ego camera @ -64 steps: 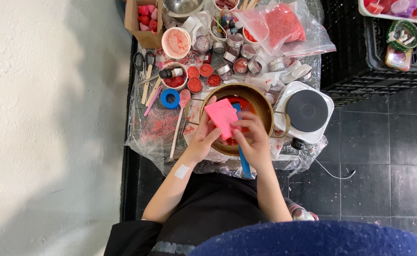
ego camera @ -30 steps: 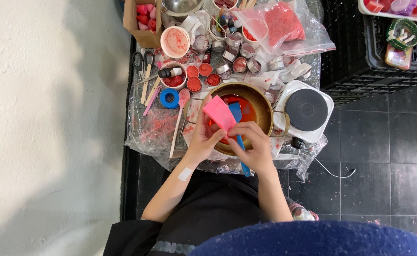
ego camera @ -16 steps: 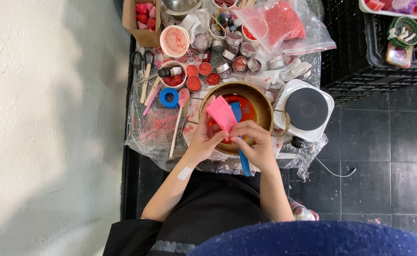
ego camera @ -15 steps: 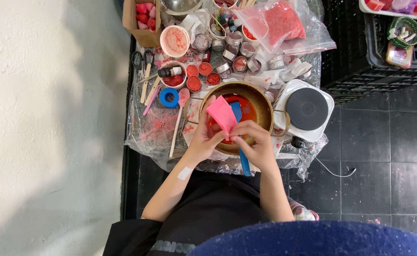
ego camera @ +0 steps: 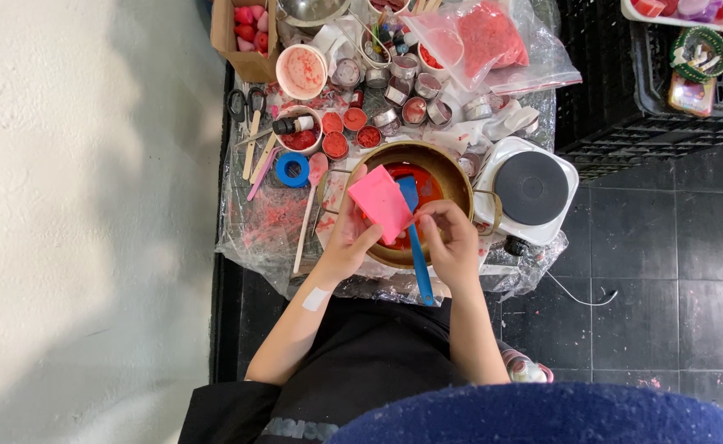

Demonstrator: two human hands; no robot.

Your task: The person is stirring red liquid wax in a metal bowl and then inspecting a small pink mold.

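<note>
Left hand: my left hand holds the pink mould, fingers closed around its lower edge, tilted above the brass pot.
Right hand: my right hand pinches the mould's right corner, at the pot's near rim.
Spatula: a blue spatula leans in the pot, handle toward me.
Hotplate: a white hotplate sits just right of the pot.
Tape: a blue tape roll lies left of the pot.
</note>
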